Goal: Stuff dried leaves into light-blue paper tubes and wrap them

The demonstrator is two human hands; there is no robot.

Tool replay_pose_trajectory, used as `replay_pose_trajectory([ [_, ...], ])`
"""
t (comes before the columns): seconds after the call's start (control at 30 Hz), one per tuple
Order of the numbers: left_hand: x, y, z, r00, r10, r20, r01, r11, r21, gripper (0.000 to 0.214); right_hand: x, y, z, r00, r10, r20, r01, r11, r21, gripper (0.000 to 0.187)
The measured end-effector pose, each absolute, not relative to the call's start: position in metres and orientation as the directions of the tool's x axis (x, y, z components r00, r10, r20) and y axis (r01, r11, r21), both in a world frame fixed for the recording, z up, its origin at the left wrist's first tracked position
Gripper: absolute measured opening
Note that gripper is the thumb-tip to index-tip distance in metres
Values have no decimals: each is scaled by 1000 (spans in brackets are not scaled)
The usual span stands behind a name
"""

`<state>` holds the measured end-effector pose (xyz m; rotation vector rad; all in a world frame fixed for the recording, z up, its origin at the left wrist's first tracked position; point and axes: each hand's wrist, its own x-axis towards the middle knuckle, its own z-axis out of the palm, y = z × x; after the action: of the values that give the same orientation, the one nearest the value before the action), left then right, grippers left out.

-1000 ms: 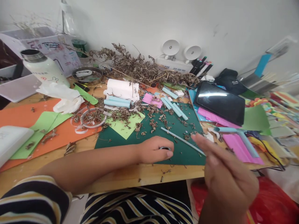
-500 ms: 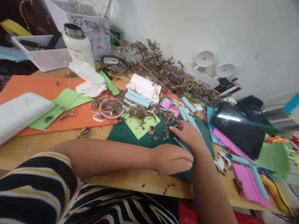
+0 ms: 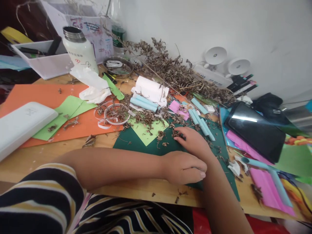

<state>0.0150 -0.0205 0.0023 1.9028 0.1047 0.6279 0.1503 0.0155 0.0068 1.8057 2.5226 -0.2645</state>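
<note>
My left hand (image 3: 184, 167) is closed, palm down, in front of my right forearm; a small dark glint shows between its fingers, too little to name. Past it, my right hand (image 3: 192, 141) has its thumb and fingertips closing round a clump of dried leaves (image 3: 175, 132) on the dark green cutting mat (image 3: 136, 146). More leaf crumbs lie on a light green paper sheet (image 3: 146, 138) beside it. Rolled light blue paper tubes (image 3: 201, 123) rest just beyond the right hand.
Dried branches (image 3: 168, 70) lean along the wall at the back. A white bottle (image 3: 80, 52), orange paper (image 3: 80, 128) and a white case (image 3: 26, 126) occupy the left. A black tablet (image 3: 254, 130) and pink paper (image 3: 270, 188) lie right. A clear ring (image 3: 117, 123) holds leaf bits.
My right hand's fingers have drawn together round the leaf clump, and a thin pale strip seen beside that hand is now hidden. The left hand stays closed. The view has shifted slightly.
</note>
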Motion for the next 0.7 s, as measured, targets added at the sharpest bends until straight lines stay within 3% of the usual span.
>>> replay_pose_trajectory([
  [0.27, 14, -19, 5, 884, 319, 342, -183, -438, 880, 18, 148, 22, 6, -421, 906, -50, 896, 407, -177, 14],
  [0.43, 14, -19, 4, 885, 318, 341, -168, -463, 870, 19, 156, 16, 19, -332, 933, 137, 911, 355, -211, 13],
  [0.5, 13, -19, 2, 882, 327, 339, -162, -465, 870, 21, 162, 3, 28, -206, 931, 301, 885, 309, -349, 11],
  [0.57, 14, -18, -1, 876, 340, 342, -167, -451, 877, 27, 165, -15, 34, -24, 888, 460, 728, 331, -601, 6],
  [0.63, 14, -17, -5, 865, 361, 347, -182, -419, 890, 38, 163, -37, 35, 108, 849, 517, 455, 420, -785, 4],
  [0.7, 16, -15, -9, 856, 371, 361, -210, -388, 897, 50, 156, -56, 31, 127, 850, 512, 268, 467, -843, 7],
])
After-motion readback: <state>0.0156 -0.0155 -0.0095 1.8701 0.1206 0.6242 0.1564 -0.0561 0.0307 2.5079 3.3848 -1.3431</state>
